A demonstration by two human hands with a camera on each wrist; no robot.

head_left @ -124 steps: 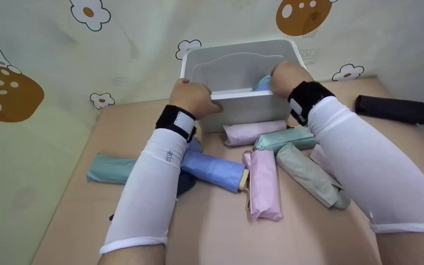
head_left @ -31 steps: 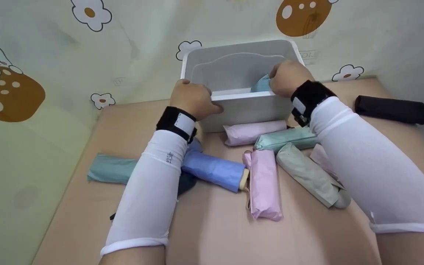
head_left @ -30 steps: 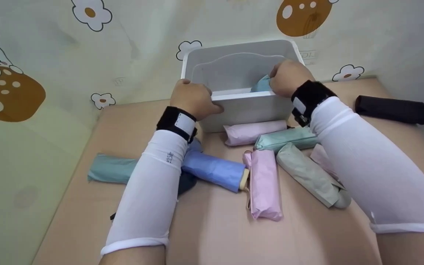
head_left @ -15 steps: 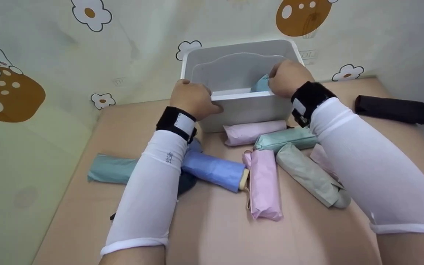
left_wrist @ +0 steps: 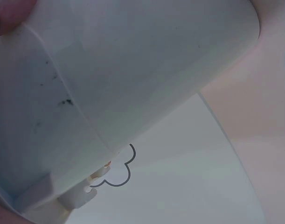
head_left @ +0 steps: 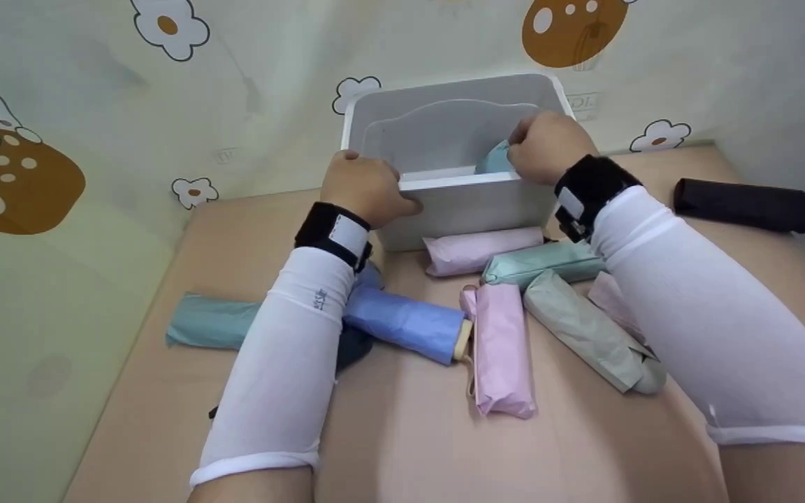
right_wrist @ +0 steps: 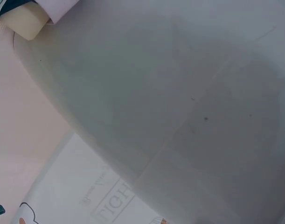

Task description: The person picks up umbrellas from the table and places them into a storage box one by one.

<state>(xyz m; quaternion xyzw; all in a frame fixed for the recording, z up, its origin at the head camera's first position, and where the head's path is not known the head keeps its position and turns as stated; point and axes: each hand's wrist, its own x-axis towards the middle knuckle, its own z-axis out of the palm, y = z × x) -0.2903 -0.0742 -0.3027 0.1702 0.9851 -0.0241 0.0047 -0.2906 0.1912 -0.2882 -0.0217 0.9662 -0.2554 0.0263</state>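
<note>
Clearly the left hand (head_left: 366, 187) curls over the near-left rim of the white bin (head_left: 444, 133), upper centre of the frame – it should keep steadying that wall. Right of it, the right hand (head_left: 542, 145) pinches a folded light-blue umbrella (head_left: 495, 158) just inside the bin's right end; lowering it flat along the wall – no jamming – looks wisest.

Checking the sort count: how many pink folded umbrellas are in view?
3. One pink umbrella lies against the front of the white bin; one at table centre; one is mostly hidden under the right forearm. More may be hidden.
</note>
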